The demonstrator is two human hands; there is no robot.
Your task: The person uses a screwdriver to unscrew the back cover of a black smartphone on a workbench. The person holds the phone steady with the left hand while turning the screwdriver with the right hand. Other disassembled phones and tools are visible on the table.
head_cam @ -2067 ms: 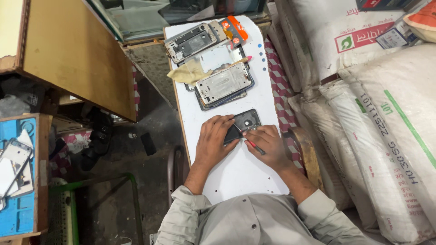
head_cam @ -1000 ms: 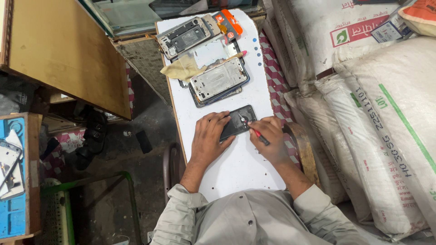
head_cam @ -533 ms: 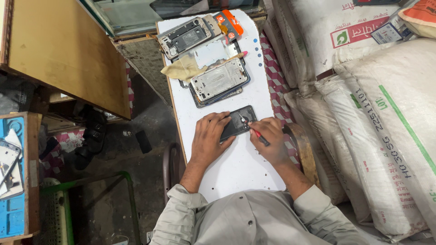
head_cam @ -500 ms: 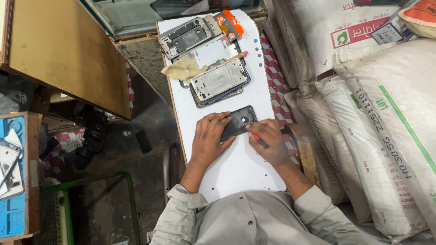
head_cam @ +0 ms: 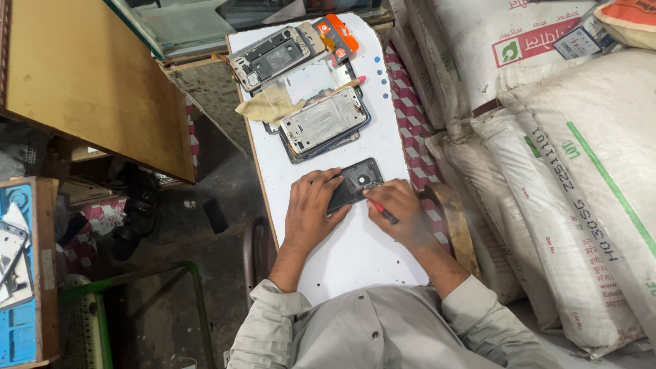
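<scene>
Pressing flat and open, the left hand (head_cam: 311, 212) is steadying a dark phone (head_cam: 355, 184) on the bench (head_cam: 355, 256) while the right hand (head_cam: 402, 215), just beside it, is gripping a red-tipped screwdriver (head_cam: 383, 212).

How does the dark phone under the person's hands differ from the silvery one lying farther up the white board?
The dark phone looks black, while the silvery phone frame is pale metal. The dark phone is steadied by the left hand, with the right hand bringing a red-tipped tool to it; the silvery frame lies untouched atop other parts. Both lie flat and slanted on the white board.
</scene>
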